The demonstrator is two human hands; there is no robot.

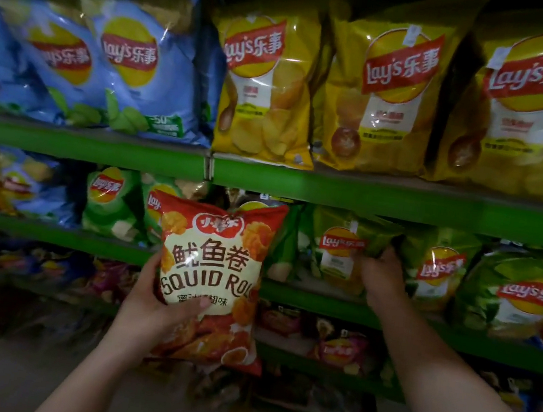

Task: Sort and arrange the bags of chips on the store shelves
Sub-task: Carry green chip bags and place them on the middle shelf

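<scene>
Green store shelves [401,202] behind | left hand [149,307] holds red squid-roll bag [212,267] upright, lower centre; right hand [383,279] grips green bag [344,246], shelved just right of it

The red bag [212,277] gripped by the left hand [153,307] reads "鱿鱼卷" in large dark characters with "SQUID ROL" below, cut off at its creased edge; a smaller line underneath is too blurred to read. "Lay's乐事" stands on the yellow bags [380,99] and blue bags [136,67] above, one blue bag also bearing "-50" near its bottom. The same logo marks the green bag [340,249] that the right hand [381,275] holds and the other green bags [520,297] beside it.
</scene>
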